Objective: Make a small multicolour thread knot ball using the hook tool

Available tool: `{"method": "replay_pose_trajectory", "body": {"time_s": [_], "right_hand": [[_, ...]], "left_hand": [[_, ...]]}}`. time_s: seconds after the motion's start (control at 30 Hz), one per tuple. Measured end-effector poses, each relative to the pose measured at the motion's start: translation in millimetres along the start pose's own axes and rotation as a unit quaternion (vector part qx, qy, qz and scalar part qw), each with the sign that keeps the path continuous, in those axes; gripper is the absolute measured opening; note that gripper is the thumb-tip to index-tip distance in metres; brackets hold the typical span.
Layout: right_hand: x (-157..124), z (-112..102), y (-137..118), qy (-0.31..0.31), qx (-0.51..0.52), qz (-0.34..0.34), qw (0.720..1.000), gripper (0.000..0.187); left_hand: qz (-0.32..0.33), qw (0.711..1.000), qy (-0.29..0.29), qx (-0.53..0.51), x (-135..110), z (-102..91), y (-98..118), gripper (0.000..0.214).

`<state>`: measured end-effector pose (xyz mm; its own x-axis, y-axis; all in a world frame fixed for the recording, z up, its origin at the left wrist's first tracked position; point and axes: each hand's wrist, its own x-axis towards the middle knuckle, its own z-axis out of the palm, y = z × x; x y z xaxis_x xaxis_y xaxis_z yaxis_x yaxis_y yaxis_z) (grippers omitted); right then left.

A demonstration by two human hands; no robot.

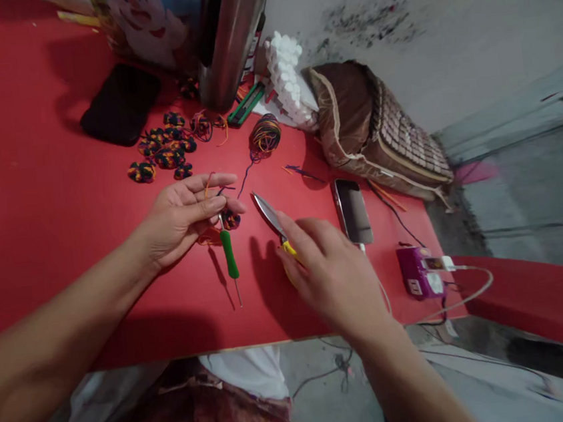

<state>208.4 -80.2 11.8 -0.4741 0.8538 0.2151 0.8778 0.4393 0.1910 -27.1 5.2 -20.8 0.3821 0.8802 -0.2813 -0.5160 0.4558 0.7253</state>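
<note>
My left hand [188, 214] is closed around a crochet hook [230, 255] with a green grip, its thin metal end pointing down toward me. A small dark multicoloured crocheted piece [232, 219] hangs by the same fingers, and orange and dark yarn ends stick out between them. My right hand [325, 267] grips a pair of scissors [269, 215] with yellow handles. The blades look closed and point up and left toward the left hand, apart from the yarn. Beyond the hands lies a ball of dark multicoloured yarn [266, 134], a loose strand trailing from it.
Several crocheted pieces [170, 157] lie beside a black pouch [122, 103] on the red table [21, 218]. Behind stand a metal cylinder [233, 41] and a green cutter [246, 105]. At right are a brown bag [378, 127], a phone [353, 210] and a purple box [419, 274] with cables.
</note>
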Motion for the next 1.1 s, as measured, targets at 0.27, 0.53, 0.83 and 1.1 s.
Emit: {"method": "replay_pose_trajectory", "body": {"time_s": [0.27, 0.53, 0.83, 1.1], "right_hand": [[36, 40, -32, 0.21, 0.077, -0.195, 0.955, 0.032], [36, 46, -27, 0.277, 0.195, -0.167, 0.926, 0.054], [30, 48, -24, 0.262, 0.355, -0.091, 0.893, 0.06], [29, 47, -26, 0.264, 0.422, -0.02, 0.867, 0.053]], "left_hand": [[-0.001, 0.999, -0.015, -0.035, -4, 3.3, -3, 0.033], [-0.002, 0.994, -0.079, -0.077, -10, 7.1, -4, 0.041], [-0.021, 0.997, -0.047, -0.051, -11, 9.3, -4, 0.046], [0.002, 0.999, -0.005, 0.042, -8, 9.4, -4, 0.047]]}}
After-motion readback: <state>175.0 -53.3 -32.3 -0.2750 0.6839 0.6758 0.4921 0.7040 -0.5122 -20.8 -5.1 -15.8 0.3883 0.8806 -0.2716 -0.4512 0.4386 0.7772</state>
